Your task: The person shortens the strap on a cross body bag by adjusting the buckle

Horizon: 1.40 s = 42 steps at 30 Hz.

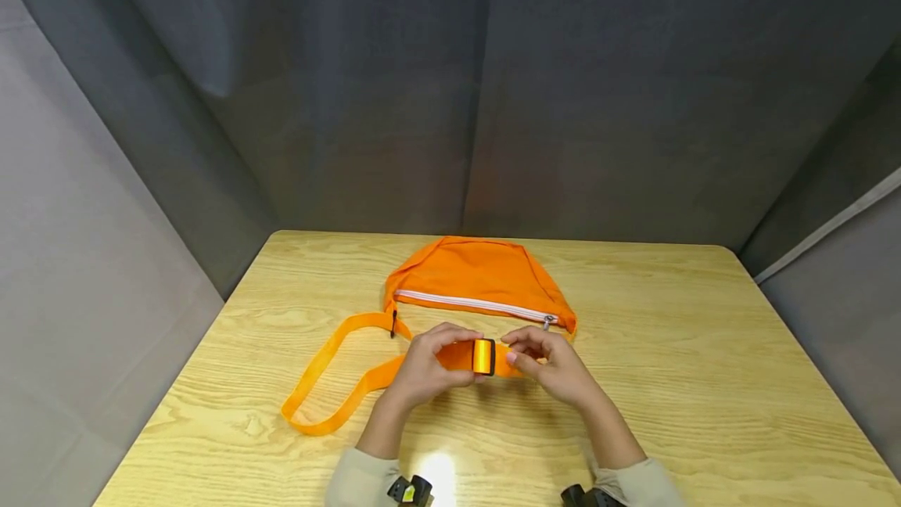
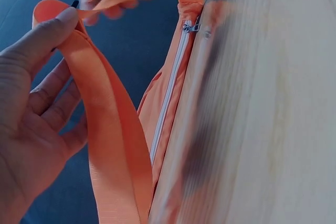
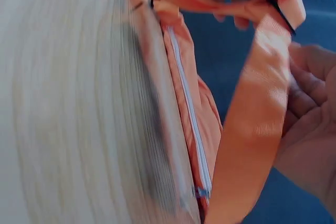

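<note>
Head view: one orange bag (image 1: 486, 272), lying toward the back of the bench (image 1: 704, 382), white zipper (image 1: 464, 303) along its near edge, metal pull (image 1: 548, 321) at the right end. One orange strap (image 1: 383, 374), looped on the bench left of the hands, its adjusted section held in front of the bag. One black slider (image 1: 492, 357) on that section, between the hands; a second black slider (image 1: 393, 324) near the bag's left corner. Left hand (image 1: 428, 366): thumb and fingers gripping the strap at the slider. Right hand (image 1: 554, 364): thumb and fingers pinching the strap just right of it.

Left wrist view: left thumb over the strap beside the slider; strap hanging in a broad fold.

Right wrist view: strap running down from the slider; right fingers partly hidden behind it.
</note>
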Available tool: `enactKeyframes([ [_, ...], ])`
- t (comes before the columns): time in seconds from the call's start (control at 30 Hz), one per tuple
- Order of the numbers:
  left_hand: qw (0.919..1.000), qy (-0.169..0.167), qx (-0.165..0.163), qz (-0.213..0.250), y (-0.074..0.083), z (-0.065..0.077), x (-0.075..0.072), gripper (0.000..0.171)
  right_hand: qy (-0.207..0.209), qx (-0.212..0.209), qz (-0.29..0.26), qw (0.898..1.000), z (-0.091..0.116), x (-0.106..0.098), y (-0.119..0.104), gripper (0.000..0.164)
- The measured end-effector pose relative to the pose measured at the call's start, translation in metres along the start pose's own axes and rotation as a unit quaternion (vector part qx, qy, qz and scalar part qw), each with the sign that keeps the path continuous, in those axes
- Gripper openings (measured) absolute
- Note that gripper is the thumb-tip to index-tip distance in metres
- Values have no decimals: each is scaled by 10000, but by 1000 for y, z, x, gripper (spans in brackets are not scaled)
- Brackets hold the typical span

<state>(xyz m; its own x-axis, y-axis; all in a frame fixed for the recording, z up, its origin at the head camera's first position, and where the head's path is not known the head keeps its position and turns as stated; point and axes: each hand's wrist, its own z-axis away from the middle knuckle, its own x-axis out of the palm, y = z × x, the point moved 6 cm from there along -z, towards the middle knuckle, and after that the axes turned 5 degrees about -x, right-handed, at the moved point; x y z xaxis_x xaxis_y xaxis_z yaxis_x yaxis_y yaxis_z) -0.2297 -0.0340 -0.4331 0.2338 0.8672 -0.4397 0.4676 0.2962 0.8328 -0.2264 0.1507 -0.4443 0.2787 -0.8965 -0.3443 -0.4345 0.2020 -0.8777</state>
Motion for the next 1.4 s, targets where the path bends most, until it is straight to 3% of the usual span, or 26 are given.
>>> enactKeyframes([
  [0.17,9999,75,18,-120,-4,1,-1,49,23,-81,735,9973,5,-12,-9,13],
  [0.3,9999,81,2,-115,-2,0,-1,51,86,-222,850,9961,7,-16,-17,6],
  [0.57,9998,-106,86,-110,35,0,-2,47,218,-419,184,9987,7,-9,-19,5],
  [0.93,9997,-200,32,99,40,0,0,48,207,-199,-442,9986,-1,2,-23,4],
  [1.03,9996,-230,92,135,40,0,1,48,225,-223,-518,9982,-1,3,-21,5],
  [1.2,9998,-162,109,25,40,0,-1,48,71,-27,-392,9992,0,0,1,9],
  [1.4,9998,-93,-123,-111,38,0,-2,47,-230,151,-80,9996,5,-10,22,19],
])
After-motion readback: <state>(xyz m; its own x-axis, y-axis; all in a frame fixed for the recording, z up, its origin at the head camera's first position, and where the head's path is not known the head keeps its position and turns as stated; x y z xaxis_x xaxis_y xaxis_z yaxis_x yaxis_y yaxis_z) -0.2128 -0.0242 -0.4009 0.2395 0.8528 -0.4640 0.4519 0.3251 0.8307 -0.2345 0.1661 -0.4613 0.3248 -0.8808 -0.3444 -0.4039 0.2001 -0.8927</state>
